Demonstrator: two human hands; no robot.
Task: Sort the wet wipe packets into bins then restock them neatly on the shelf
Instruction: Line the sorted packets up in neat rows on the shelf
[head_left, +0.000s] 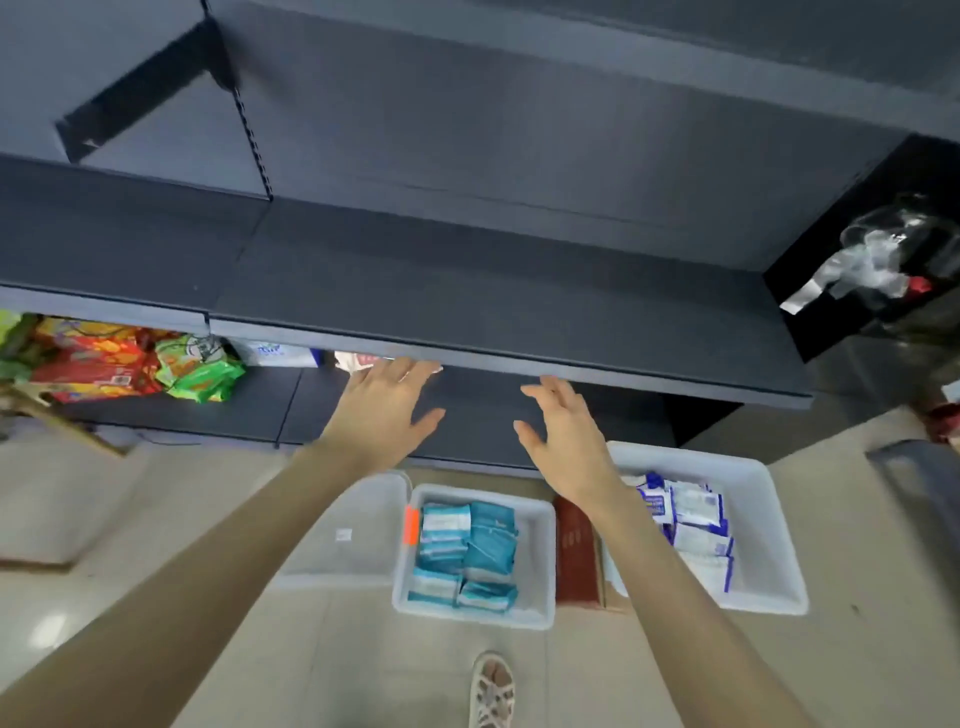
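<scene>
Both arms reach up and forward from above the middle bin (540, 525), a white tub on the tiled floor.

Left hand (384, 400): palm down, fingers straight and spread wide, holding nothing. Its fingertips lie at the front lip of the dark shelf (519, 364) beyond the bin. Contact with the pale packet (356, 359) just past them cannot be judged.

Right hand (566, 441): held up and to the right of the bin, fingers loosely spread and slightly bent, thumb pointing inward, also holding nothing.

Teal packets (467, 556) fill the middle bin in rough stacks. An orange tag (411, 525) sits on its left wall. Blue-and-white packets (696, 525) lie in the right bin (769, 519), right of the middle bin, with a red-brown box (574, 551) between the two. A clear tub (348, 530) stands to the left.

Print on every packet is too blurred to read. A white pack (275, 353) with illegible blue lettering and some bright snack bags (104, 364) lie on the lower shelf, up and left of the bin. A sandalled foot (491, 691) stands just below it.
</scene>
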